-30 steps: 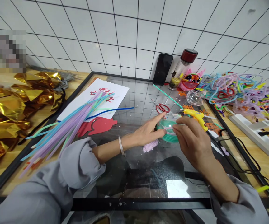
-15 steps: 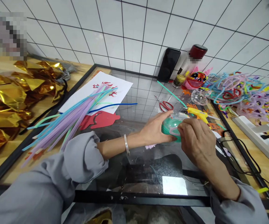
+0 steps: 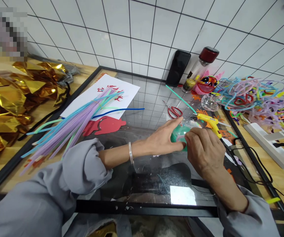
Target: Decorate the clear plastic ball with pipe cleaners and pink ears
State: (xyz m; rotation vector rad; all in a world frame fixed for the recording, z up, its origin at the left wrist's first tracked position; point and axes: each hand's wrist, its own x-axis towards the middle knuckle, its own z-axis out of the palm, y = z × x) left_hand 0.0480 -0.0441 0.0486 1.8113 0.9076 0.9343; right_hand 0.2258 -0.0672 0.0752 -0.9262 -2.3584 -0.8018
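My left hand [image 3: 164, 136] is wrapped round the side of a clear plastic ball [image 3: 178, 131] whose lower part is green, thumb and fingers on either side of it. Against the ball's near face, my right hand [image 3: 206, 149] is closed in a pinch. A short pale pink strip [image 3: 180, 136] runs across the green to those fingertips, which hide its end. Just beyond the ball lie red-handled scissors [image 3: 174, 112] and a green pipe cleaner [image 3: 181, 98]. A yellow glue gun [image 3: 209, 121] rests right behind my right hand.
Purple and blue pipe cleaners [image 3: 75, 121] lie on white paper [image 3: 129, 90] at left, beside a red cutout [image 3: 107, 126]. Gold foil [image 3: 4, 98] fills the far left. A phone [image 3: 178, 67] and bottle [image 3: 207, 57] stand at the wall. Tangled pipe cleaners [image 3: 257, 95] and a cable [image 3: 255, 154] lie right.
My right hand has shifted slightly left and closer to the ball, covering more of it. The left hand keeps its hold; the view has moved a little.
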